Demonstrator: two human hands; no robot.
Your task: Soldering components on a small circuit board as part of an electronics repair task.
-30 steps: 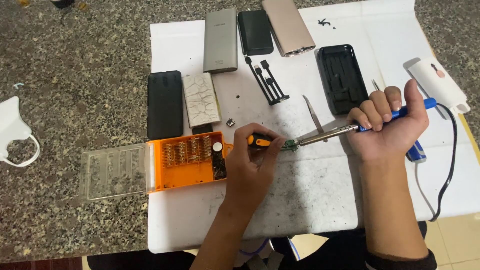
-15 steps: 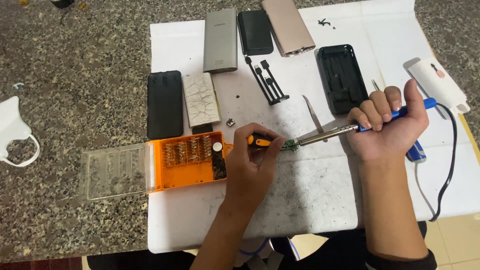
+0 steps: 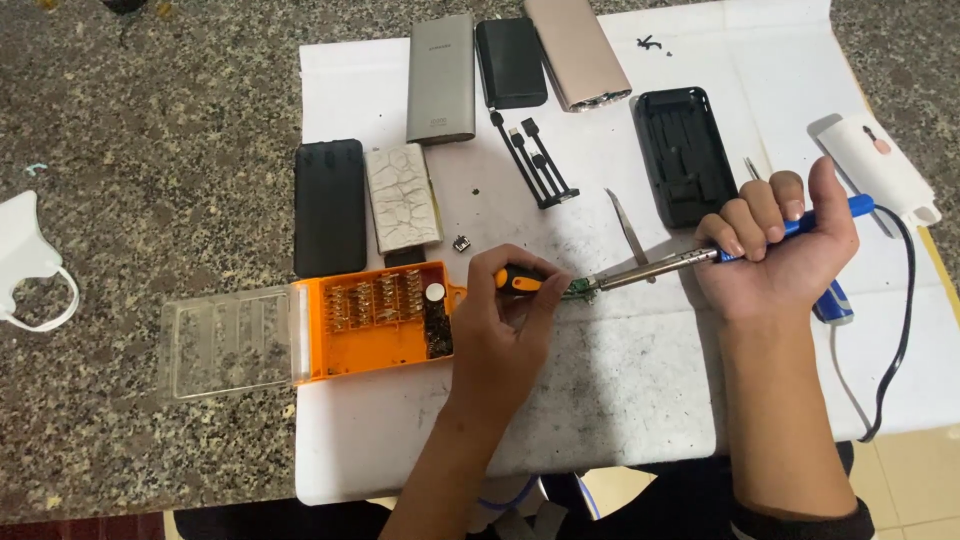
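Blue-handled soldering iron (image 3: 700,258) sits clenched in the right hand (image 3: 775,250), fist wrapped round the grip, metal tip angled down-left onto a small green circuit board (image 3: 579,291) lying on the white sheet (image 3: 620,400). The left hand (image 3: 505,320) pinches an orange-and-black tool (image 3: 520,280), fingers curled tight around it, its end right at that same board. So both hands meet at the board, near the middle of the sheet. Tweezers (image 3: 628,228) lie just behind the iron's shaft. Just left of the left hand, an orange bit case (image 3: 375,320) lies open with its clear lid (image 3: 230,340) flat on the granite counter (image 3: 150,150). Further back: a black power bank (image 3: 329,206), a white textured one (image 3: 402,197), a grey one (image 3: 441,80), a short black cable set (image 3: 535,160), and an opened black shell (image 3: 685,155). A white device (image 3: 880,170) rests beyond the right hand.
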